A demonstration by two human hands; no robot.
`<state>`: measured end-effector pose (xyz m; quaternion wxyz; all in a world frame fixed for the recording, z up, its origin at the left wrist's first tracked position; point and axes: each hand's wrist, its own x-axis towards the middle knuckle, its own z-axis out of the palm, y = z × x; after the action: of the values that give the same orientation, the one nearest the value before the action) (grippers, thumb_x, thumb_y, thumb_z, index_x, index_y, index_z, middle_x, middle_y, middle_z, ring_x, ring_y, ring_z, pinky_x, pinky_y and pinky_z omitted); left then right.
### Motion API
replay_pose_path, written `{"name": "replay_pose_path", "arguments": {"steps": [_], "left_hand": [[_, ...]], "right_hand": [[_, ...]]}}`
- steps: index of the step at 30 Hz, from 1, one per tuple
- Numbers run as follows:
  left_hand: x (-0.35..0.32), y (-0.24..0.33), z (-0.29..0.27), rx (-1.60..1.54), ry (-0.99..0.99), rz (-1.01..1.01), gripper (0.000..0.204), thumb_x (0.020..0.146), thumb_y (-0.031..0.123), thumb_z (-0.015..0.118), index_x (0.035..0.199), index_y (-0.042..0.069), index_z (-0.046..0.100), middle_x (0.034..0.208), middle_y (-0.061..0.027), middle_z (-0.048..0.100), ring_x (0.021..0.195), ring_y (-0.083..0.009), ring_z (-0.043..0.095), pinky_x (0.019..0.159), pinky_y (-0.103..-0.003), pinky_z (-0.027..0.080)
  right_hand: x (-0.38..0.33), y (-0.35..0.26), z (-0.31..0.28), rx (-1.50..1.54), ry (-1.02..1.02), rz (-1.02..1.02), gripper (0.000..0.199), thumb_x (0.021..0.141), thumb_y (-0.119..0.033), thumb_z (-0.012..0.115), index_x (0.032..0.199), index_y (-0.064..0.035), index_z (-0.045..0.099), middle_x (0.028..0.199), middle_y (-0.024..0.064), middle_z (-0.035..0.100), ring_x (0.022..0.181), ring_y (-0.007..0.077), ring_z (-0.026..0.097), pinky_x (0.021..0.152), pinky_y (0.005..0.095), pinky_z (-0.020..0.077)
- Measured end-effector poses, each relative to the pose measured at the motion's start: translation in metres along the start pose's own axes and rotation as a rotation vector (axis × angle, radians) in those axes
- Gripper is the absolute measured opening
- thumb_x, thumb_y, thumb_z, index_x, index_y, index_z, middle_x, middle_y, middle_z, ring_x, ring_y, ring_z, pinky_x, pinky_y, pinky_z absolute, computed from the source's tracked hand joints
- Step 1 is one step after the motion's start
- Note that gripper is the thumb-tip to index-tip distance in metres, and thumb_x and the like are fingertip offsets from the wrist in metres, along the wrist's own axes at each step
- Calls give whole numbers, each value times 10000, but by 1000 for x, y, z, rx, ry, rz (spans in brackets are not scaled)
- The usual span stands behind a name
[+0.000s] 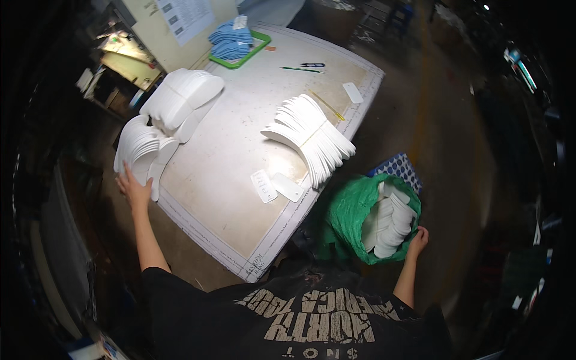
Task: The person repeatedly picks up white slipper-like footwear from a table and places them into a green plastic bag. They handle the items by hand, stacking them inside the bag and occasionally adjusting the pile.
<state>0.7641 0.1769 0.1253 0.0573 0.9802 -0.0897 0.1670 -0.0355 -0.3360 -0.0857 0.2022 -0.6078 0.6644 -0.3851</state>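
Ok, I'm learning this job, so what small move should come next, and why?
I'd probably have the left hand close around the white stack beside it: its spread fingers rest against those curved pieces, while the right hand is at the rim of the green bag, which holds similar white pieces.

The table (222, 198) carries white stacks (183, 96) along its left edge, a fanned white bundle (309, 138) toward the right, a green tray (264, 41), three slim writing tools (303, 70) and three white tags (264, 185).
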Motion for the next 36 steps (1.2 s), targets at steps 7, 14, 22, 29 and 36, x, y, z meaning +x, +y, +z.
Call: {"name": "replay_pose_path", "arguments": {"steps": [7, 14, 22, 29, 36], "left_hand": [[43, -21, 33, -52, 8, 22, 1054, 757, 203, 912, 1632, 254, 328, 1640, -158, 402, 1493, -409, 399, 1182, -624, 350], [42, -24, 8, -12, 130, 127, 897, 745, 48, 875, 1533, 192, 472, 1514, -125, 521, 1410, -395, 449, 1197, -499, 332], [-41, 71, -131, 28, 496, 580, 617, 823, 29, 758, 1414, 138, 618, 1463, -92, 585, 1372, -336, 498, 1166, -474, 336], [-167, 225, -240, -166, 537, 876, 395, 959, 74, 673, 1350, 130, 645, 1433, -105, 614, 1355, -329, 545, 1158, -447, 462], [-259, 375, -263, -208, 454, 1291, 411, 814, 357, 860, 1206, 402, 745, 1389, 14, 678, 1346, -274, 589, 1153, -480, 479]], "right_hand": [[-36, -49, -33, -55, -30, -4, 187, 1036, -117, 542, 1021, -30, 706, 1038, 124, 626, 984, 274, 616, 897, 376, 480], [-27, -60, -27, -31, -29, -7, 149, 1019, -88, 568, 974, -37, 701, 1024, 117, 613, 977, 281, 616, 895, 383, 486], [23, -81, -6, 223, -156, 8, 177, 1061, -133, 553, 1054, -42, 704, 1089, 58, 648, 948, 178, 590, 862, 332, 475], [104, -155, -30, 562, -603, 45, 383, 1080, -230, 508, 1421, -95, 619, 1374, 56, 620, 1219, 139, 553, 981, 303, 435], [160, -249, -54, 795, -1259, -211, 1112, 927, -745, 532, 1706, -118, 44, 1703, 228, 263, 1549, 342, 306, 1187, 458, 331]]}}
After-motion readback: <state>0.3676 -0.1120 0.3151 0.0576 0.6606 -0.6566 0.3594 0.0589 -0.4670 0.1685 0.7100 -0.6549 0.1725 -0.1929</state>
